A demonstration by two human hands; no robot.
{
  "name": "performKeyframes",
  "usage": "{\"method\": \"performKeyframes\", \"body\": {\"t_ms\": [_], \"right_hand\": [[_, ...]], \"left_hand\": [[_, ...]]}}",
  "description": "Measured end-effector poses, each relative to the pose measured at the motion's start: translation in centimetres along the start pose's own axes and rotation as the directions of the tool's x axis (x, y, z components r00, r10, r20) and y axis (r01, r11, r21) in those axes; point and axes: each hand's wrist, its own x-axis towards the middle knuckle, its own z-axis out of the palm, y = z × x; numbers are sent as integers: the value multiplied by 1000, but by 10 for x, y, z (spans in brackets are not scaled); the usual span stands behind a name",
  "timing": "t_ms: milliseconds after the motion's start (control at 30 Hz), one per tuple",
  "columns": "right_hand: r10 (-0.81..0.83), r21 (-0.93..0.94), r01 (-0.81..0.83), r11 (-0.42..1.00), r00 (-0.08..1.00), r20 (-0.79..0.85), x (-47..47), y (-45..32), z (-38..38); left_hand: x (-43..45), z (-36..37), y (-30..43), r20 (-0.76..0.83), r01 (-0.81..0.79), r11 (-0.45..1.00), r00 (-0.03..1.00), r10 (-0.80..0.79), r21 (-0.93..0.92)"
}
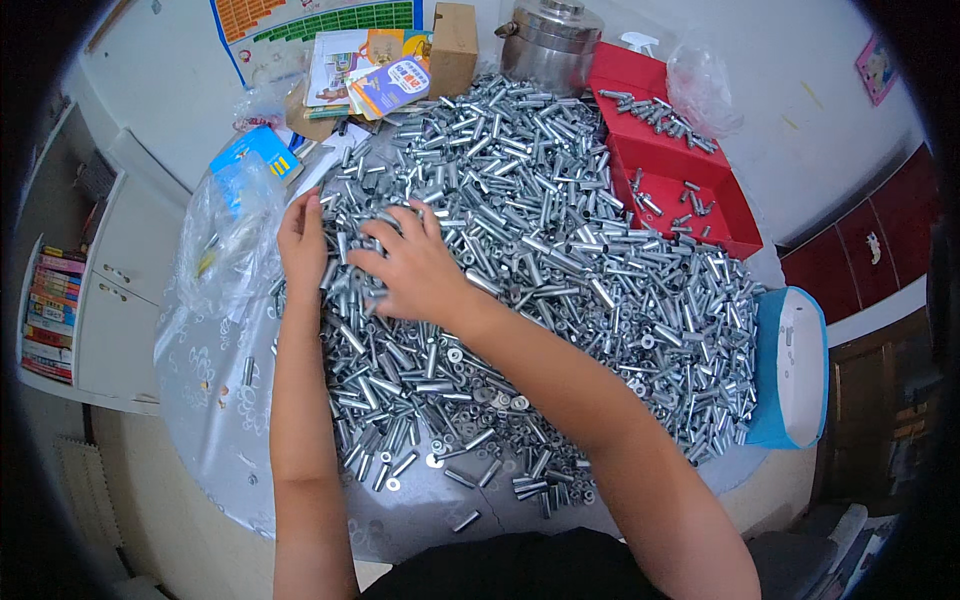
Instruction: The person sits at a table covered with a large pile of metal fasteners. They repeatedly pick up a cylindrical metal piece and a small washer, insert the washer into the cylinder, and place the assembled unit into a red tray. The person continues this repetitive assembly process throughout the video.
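Observation:
A large heap of metal sleeves, bolts and washers point(540, 255) covers much of the table in front of me. My left hand point(301, 240) stands on edge against the heap's left side, fingers pointing away from me. Its palm faces the parts, and I see nothing gripped in it. Over the left part of the heap, my right hand point(420, 270) is spread with bent fingers apart, their tips among the sleeves. It is slightly blurred, and what lies beneath its palm is hidden. Loose washers point(435, 460) and a single sleeve point(466, 521) lie near the front edge.
An open red box point(690, 202) with some bolts stands at the right rear. A blue-and-white container point(787, 367) is at the far right. Behind the heap are a steel pot point(551, 49), a cardboard box point(453, 52) and booklets point(390, 86). Clear plastic bags point(232, 232) lie left.

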Motion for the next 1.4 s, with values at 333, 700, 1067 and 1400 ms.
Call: {"method": "performKeyframes", "body": {"t_ms": [333, 700, 1067, 1400], "right_hand": [[24, -31, -19, 999, 981, 195, 56, 33, -6], [314, 66, -309, 949, 945, -88, -11, 48, -114], [590, -203, -564, 800, 684, 428, -167, -77, -169], [650, -274, -594, 757, 728, 219, -186, -96, -143]], "left_hand": [[0, -5, 8, -22, 25, 997, 999, -26, -69], [-2, -3, 57, -103, -225, 973, 970, 219, -56], [-132, -6, 235, 954, -693, 708, 284, 101, 132], [-270, -63, 184, 956, -463, 837, 132, -261, 292]]}}
